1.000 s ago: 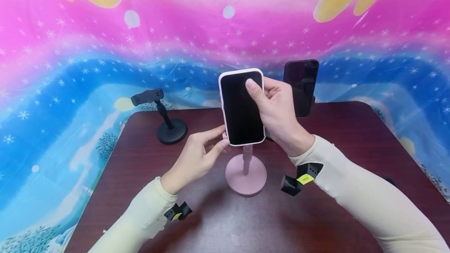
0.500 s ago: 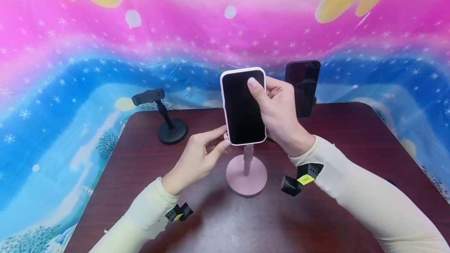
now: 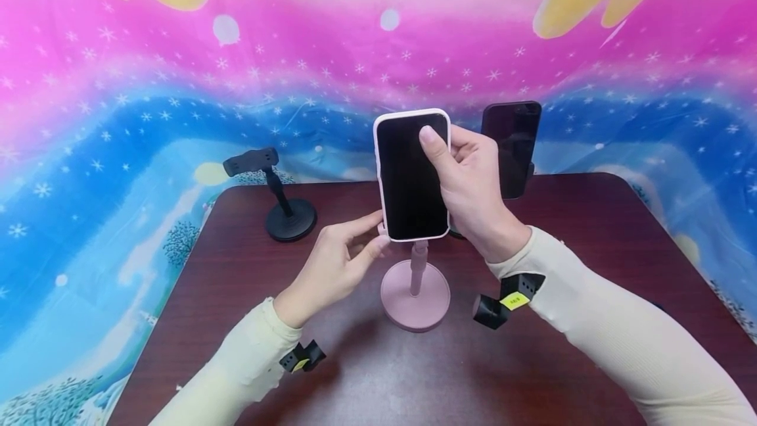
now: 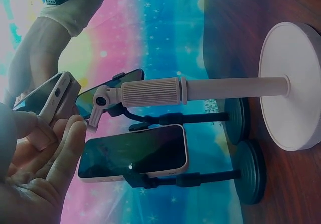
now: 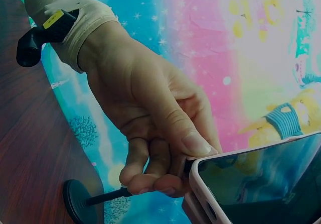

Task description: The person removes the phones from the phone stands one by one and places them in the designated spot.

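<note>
In the head view, a phone in a pale pink-white case point(image 3: 412, 179) stands upright over a pink phone stand point(image 3: 416, 298). My right hand point(image 3: 476, 189) grips the phone's right side, thumb across the dark screen and fingers behind it. At the phone's lower left corner, my left hand point(image 3: 325, 268) pinches the stand's pink clamp between thumb and fingers. The left wrist view shows the clamp point(image 4: 42, 136) against the phone's back, beside the stand's tilt joint point(image 4: 102, 101). In the right wrist view, the left thumb point(image 5: 195, 143) lies at the case corner.
A black phone stand point(image 3: 290, 219) with a bare clamp stands at the back left. Behind my right hand, a dark phone point(image 3: 514, 143) is mounted upright. The left wrist view shows another pale-cased phone point(image 4: 133, 153) on a black stand. All rest on a dark red-brown table point(image 3: 378, 386).
The phone and my right hand have risen slightly. My left hand keeps its pinch on the clamp with little movement.
</note>
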The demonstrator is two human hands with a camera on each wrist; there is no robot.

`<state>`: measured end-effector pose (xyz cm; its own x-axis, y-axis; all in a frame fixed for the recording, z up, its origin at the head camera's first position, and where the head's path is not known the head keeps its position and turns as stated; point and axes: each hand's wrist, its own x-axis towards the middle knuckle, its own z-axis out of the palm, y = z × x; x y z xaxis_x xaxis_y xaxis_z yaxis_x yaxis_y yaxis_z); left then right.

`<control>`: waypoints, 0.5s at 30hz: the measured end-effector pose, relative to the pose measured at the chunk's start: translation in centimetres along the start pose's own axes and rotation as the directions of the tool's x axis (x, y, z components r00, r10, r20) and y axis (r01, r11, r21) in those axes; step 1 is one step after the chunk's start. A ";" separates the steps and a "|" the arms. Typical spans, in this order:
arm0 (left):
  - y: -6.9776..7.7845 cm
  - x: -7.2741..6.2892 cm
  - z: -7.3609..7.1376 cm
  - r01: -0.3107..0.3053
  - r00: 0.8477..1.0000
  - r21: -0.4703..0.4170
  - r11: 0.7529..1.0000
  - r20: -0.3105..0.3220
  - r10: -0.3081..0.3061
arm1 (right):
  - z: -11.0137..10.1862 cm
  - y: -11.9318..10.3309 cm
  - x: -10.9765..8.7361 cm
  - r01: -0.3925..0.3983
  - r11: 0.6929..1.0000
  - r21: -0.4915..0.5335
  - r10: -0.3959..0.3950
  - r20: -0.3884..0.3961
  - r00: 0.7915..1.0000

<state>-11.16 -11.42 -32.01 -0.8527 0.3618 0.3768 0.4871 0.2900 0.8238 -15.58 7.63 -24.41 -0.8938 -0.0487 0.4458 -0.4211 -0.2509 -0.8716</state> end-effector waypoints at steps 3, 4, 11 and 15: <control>0.0 0.0 0.0 -0.004 1.000 0.003 1.000 -0.006 0.004 | 0.0 0.0 0.1 0.002 1.000 0.002 -0.002 -0.008 1.000; 0.1 0.0 0.1 -0.006 1.000 0.004 1.000 -0.008 0.006 | 0.0 0.0 0.1 0.002 1.000 0.004 -0.002 -0.011 1.000; 0.2 0.0 0.1 0.002 1.000 0.011 1.000 -0.013 -0.002 | 0.1 0.0 0.2 0.012 1.000 0.017 -0.011 -0.025 1.000; 0.3 -0.1 0.1 0.006 1.000 0.012 1.000 -0.014 -0.006 | 0.1 -0.1 0.3 0.017 0.999 0.028 -0.015 -0.041 0.999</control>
<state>-10.91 -11.24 -31.84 -0.8582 0.3476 0.3776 0.4839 0.3028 0.8210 -15.79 7.50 -24.18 -0.8927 -0.0054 0.4506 -0.4314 -0.2788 -0.8580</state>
